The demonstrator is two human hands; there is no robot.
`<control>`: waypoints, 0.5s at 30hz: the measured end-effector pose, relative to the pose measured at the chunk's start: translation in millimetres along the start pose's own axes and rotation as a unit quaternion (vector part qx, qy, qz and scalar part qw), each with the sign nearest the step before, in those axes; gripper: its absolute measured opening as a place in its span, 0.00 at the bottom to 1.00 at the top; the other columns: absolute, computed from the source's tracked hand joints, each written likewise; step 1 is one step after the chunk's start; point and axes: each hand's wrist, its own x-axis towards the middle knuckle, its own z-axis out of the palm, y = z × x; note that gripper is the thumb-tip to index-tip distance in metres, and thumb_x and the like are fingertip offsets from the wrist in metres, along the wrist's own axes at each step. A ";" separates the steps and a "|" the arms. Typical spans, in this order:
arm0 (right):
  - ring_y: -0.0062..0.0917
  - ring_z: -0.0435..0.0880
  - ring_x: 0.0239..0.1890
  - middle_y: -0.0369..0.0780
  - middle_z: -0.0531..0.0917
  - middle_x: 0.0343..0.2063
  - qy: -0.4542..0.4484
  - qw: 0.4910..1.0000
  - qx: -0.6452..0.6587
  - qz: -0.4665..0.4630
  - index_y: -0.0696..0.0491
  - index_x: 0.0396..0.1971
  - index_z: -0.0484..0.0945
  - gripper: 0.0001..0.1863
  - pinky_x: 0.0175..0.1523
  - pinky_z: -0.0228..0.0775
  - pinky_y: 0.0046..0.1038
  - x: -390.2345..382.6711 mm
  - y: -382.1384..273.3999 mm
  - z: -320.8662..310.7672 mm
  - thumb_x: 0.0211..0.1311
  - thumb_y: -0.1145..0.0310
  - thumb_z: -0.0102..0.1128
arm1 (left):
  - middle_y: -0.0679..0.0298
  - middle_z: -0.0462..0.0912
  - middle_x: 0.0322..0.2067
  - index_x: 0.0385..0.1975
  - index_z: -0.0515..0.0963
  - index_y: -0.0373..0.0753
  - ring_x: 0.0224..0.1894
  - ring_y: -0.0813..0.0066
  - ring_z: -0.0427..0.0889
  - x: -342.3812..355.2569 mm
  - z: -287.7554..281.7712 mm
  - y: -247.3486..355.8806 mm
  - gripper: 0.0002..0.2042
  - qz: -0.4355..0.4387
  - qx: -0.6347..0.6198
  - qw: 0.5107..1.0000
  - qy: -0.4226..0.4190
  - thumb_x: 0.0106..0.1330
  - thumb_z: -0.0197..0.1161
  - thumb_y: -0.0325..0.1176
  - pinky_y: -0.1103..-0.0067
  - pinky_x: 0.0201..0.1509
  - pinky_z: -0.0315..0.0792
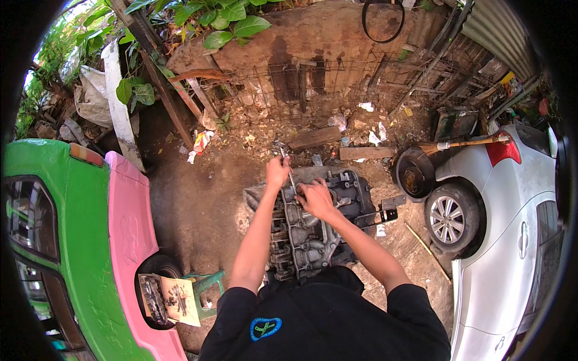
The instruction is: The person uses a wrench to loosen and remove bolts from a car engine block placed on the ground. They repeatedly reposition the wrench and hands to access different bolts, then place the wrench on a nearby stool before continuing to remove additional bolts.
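The left hand is closed round a slim metal tool at the far edge of the engine; whether the right hand pinches it, I cannot tell. The tool should be light, stiff, perhaps oily — best held mid-shaft; the engine looks heavy — best gripped by solid castings.

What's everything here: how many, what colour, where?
Engine: one, grey and black, centre
Tool: one, silver, centre
Car: one, green and pink, left
Second car: one, silver, right
Stool: one, green, lower left
Board: one, tan, beside stool
Basin: one, black, beside broom
Broom: one, tan, right
Planks on ground: two, brown, upper centre
Loop: one, black, top
Sheet: one, grey, upper right
Leaves: many, green, upper left
Litter: many, mostly white, upper centre
Left hand: one, bare, on tool
Right hand: one, bare, at engine
Shirt: one, black, bottom
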 end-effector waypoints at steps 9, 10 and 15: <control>0.37 0.82 0.42 0.38 0.84 0.34 -0.069 0.993 0.074 -0.059 0.48 0.37 0.83 0.08 0.52 0.67 0.40 -4.6 10.7 -13.3 0.55 0.73 0.64 | 0.55 0.86 0.35 0.36 0.76 0.29 0.31 0.77 0.83 -134.9 -46.9 -19.8 0.07 0.154 -0.180 0.966 0.100 0.73 0.57 0.28 0.79 0.34 0.78; 0.37 0.82 0.42 0.38 0.84 0.34 -0.074 0.991 0.086 -0.067 0.49 0.36 0.83 0.08 0.51 0.68 0.40 -4.2 11.4 -14.3 0.55 0.74 0.64 | 0.55 0.86 0.37 0.37 0.77 0.28 0.32 0.77 0.83 -160.9 -42.6 -22.9 0.06 0.167 -0.216 0.957 0.099 0.72 0.58 0.25 0.78 0.39 0.79; 0.40 0.81 0.43 0.40 0.83 0.34 -0.128 0.980 0.128 -0.079 0.53 0.36 0.84 0.09 0.49 0.71 0.40 -0.7 13.7 -20.3 0.54 0.78 0.60 | 0.54 0.85 0.45 0.37 0.82 0.31 0.46 0.63 0.86 -239.4 -20.5 -36.1 0.06 0.285 0.018 0.953 0.099 0.61 0.64 0.17 0.72 0.50 0.79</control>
